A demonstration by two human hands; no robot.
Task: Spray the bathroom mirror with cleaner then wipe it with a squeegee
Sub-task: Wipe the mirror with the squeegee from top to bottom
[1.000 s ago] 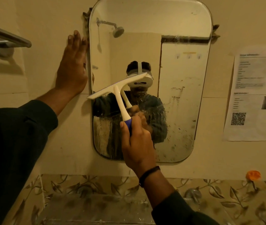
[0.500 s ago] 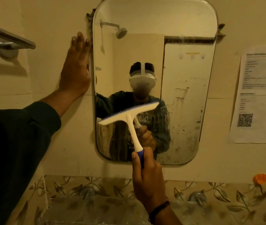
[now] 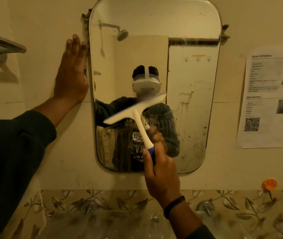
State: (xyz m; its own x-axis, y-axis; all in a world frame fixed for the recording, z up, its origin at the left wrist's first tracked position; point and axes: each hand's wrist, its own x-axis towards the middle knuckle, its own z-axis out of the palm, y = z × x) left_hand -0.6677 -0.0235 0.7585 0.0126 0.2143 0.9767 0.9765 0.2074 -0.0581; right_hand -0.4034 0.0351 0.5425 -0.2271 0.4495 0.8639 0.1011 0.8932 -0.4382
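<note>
A rounded rectangular mirror (image 3: 194, 107) hangs on the beige wall, with wet streaks and dark spots on its lower half. My right hand (image 3: 161, 171) grips the blue end of a white squeegee (image 3: 135, 109), whose blade lies tilted across the mirror's middle, right end higher. The blade looks blurred. My left hand (image 3: 71, 73) rests flat on the wall, fingers spread, touching the mirror's left edge. No spray bottle is in view.
A chrome towel bar (image 3: 2, 44) juts out at upper left. A printed sheet with a QR code (image 3: 272, 99) is stuck to the wall at right. Below run a leaf-patterned tile band (image 3: 240, 202), an orange round thing (image 3: 269, 184) and a glass shelf (image 3: 102, 225).
The squeegee went down the mirror half a second ago, then came back up and a little to the right. My left hand stayed on the wall.
</note>
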